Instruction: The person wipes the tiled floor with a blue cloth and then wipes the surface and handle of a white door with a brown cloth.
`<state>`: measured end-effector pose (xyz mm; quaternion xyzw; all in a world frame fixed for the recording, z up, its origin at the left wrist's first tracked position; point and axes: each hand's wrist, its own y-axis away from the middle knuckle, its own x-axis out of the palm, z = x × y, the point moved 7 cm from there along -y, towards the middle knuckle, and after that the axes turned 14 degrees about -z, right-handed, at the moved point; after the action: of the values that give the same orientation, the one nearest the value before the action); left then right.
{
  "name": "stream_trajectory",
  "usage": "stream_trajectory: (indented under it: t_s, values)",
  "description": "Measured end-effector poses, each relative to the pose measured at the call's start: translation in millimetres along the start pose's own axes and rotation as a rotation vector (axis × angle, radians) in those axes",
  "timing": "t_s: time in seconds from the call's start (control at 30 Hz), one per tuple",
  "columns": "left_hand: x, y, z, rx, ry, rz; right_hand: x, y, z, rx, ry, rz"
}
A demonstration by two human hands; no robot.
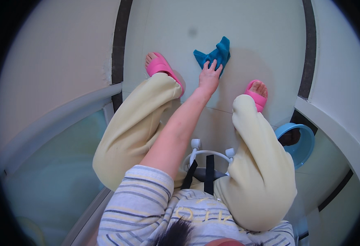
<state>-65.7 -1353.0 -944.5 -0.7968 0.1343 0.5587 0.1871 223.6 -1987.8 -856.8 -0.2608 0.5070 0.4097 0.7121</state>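
My left hand (pixel 210 75) reaches down to the pale tiled floor (pixel 167 24) between my feet. Its fingers are spread over a crumpled teal cloth (pixel 218 53) and press into its near part. Two corners of the cloth stick out beyond the fingertips. Part of the cloth is hidden under the hand. My right hand is out of view; only a bit of striped sleeve (pixel 280 235) shows on that side. A pink slipper (pixel 160 65) is on my left foot, and the other pink slipper (pixel 258 100) is on my right.
Beneath me is a low white stool frame (pixel 212 152) with casters. Two black straps (pixel 209 175) hang before my lap. A light blue plastic basin (pixel 304 147) holding something dark stands beside my right leg. Dark skirting (pixel 307 52) and white door frame (pixel 331 121) border the floor.
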Motion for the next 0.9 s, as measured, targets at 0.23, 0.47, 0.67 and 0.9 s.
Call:
stream_trajectory:
  t_s: [0.23, 0.47, 0.67, 0.9]
  values:
    - [14.8, 36.5, -16.8, -0.065, -0.063, 0.238, 151.7, -20.9, -63.7, 0.635, -0.452, 0.554]
    - [1.4, 82.0, 4.7, -0.252, -0.021, 0.552, 143.9, 9.2, 25.4, 0.484, -0.493, 0.757]
    - [6.5, 73.0, -9.6, -0.235, 0.0, 0.462, 131.5, 58.4, 66.2, 0.395, -0.542, 1.014]
    - [15.2, 90.6, -8.3, -0.015, -0.059, 0.116, 120.4, 118.1, 182.6, 0.207, -0.536, 1.154]
